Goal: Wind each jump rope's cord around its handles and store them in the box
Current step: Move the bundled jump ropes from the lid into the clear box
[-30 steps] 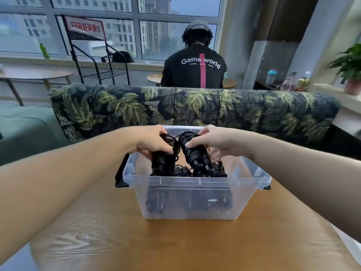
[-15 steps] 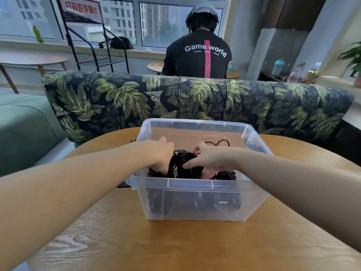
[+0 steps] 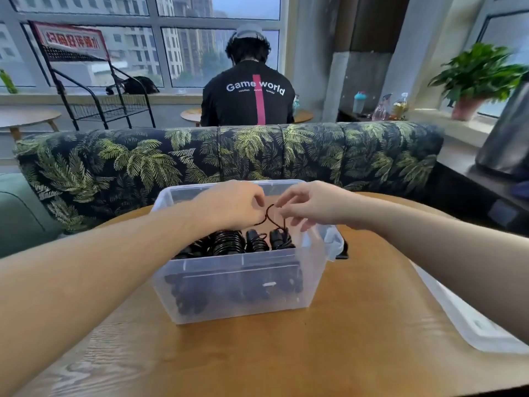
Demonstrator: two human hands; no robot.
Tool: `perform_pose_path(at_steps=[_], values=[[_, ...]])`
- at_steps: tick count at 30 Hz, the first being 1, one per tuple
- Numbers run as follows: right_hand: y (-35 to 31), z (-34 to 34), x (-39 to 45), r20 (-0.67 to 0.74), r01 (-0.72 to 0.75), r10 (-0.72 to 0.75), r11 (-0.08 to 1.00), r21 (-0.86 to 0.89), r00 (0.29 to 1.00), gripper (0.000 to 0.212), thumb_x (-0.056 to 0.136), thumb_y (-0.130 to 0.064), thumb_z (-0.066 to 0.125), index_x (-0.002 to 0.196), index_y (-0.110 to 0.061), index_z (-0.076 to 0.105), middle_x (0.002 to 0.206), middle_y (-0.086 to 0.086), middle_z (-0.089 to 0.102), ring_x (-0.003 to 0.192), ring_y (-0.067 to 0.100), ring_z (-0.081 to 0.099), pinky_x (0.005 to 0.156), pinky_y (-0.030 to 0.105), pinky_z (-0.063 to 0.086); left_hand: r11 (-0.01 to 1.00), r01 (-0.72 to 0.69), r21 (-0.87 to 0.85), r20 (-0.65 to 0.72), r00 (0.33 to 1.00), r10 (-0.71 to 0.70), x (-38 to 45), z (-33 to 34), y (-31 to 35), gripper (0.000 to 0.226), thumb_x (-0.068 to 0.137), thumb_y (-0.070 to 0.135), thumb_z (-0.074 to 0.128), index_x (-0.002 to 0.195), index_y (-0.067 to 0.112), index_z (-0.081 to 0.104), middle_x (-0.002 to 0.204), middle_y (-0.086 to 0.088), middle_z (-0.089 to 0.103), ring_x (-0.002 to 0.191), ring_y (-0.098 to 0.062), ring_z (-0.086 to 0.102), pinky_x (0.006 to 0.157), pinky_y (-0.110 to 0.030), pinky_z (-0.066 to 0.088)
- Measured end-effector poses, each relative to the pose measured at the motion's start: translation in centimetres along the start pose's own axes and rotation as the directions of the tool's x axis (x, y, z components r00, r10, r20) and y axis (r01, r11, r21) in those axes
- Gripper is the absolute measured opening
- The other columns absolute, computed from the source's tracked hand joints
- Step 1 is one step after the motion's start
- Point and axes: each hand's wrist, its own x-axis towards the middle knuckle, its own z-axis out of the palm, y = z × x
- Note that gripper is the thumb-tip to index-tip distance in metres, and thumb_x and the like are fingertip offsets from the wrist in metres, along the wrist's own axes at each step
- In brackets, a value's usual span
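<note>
A clear plastic box (image 3: 240, 293) stands on the round wooden table. Several black jump ropes (image 3: 229, 242), cords wound around their handles, lie inside it. A loose loop of black cord (image 3: 270, 216) rises out of the box. My left hand (image 3: 232, 204) and my right hand (image 3: 309, 204) hover above the box's open top, each pinching one side of that loop. The loop's lower ends run down to the handles at the right side of the box.
The box's clear lid (image 3: 469, 319) lies on the table at the right edge. A leaf-patterned sofa back (image 3: 229, 153) runs behind the table. A person in a black shirt (image 3: 247, 96) sits beyond it, facing away. A potted plant (image 3: 478, 78) stands on the right sill.
My hands pressed the wound ropes down into the box, then rose above its rim. They now hold a loose cord loop between their fingertips.
</note>
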Motion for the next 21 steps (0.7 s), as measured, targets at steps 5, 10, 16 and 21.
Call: perform_pose_path(at_steps=[5, 10, 16, 21], values=[[4.4, -4.4, -7.8, -0.159, 0.01, -0.015, 1.0, -0.028, 0.987, 0.008, 0.097, -0.03, 0.064, 0.101, -0.029, 0.07, 0.089, -0.007, 0.076, 0.079, 0.008, 0.071, 0.07, 0.027, 0.061, 0.974, -0.216, -0.073, -0.11, 0.972, 0.207, 1.2, 0.5, 8.7, 0.02, 0.096, 0.032, 0.055, 0.11, 0.029, 0.068, 0.1, 0.006, 0.068, 0.085, -0.011, 0.055, 0.069, -0.024, 0.041], [11.9, -7.4, -15.2, -0.203, -0.155, 0.135, 0.984, -0.089, 0.97, 0.011, 0.099, -0.029, 0.061, 0.106, -0.025, 0.069, 0.091, -0.008, 0.073, 0.083, 0.011, 0.07, 0.071, 0.025, 0.058, 0.923, -0.364, -0.127, -0.062, 0.931, 0.359, 3.0, 2.7, 17.9, 0.016, 0.095, 0.029, 0.061, 0.11, 0.024, 0.063, 0.094, 0.007, 0.068, 0.085, -0.014, 0.06, 0.071, -0.027, 0.044], [21.5, -8.7, -22.7, -0.21, -0.286, 0.253, 0.947, -0.145, 0.944, 0.007, 0.097, -0.028, 0.063, 0.1, -0.032, 0.068, 0.09, -0.016, 0.068, 0.07, -0.01, 0.061, 0.058, 0.006, 0.042, 0.857, -0.511, -0.059, 0.095, 0.852, 0.515, 5.3, 8.8, 26.2, 0.027, 0.095, 0.027, 0.064, 0.12, 0.025, 0.056, 0.118, 0.006, 0.059, 0.093, -0.015, 0.056, 0.08, -0.029, 0.045], [28.3, -8.2, -26.3, -0.096, -0.341, 0.328, 0.917, -0.208, 0.94, 0.017, 0.098, -0.03, 0.06, 0.113, -0.035, 0.066, 0.115, -0.016, 0.067, 0.105, 0.001, 0.061, 0.08, 0.009, 0.041, 0.776, -0.63, -0.017, 0.185, 0.761, 0.622, 6.3, 14.9, 30.3, 0.035, 0.093, 0.027, 0.068, 0.125, 0.028, 0.056, 0.134, 0.008, 0.052, 0.116, -0.014, 0.053, 0.096, -0.037, 0.049]])
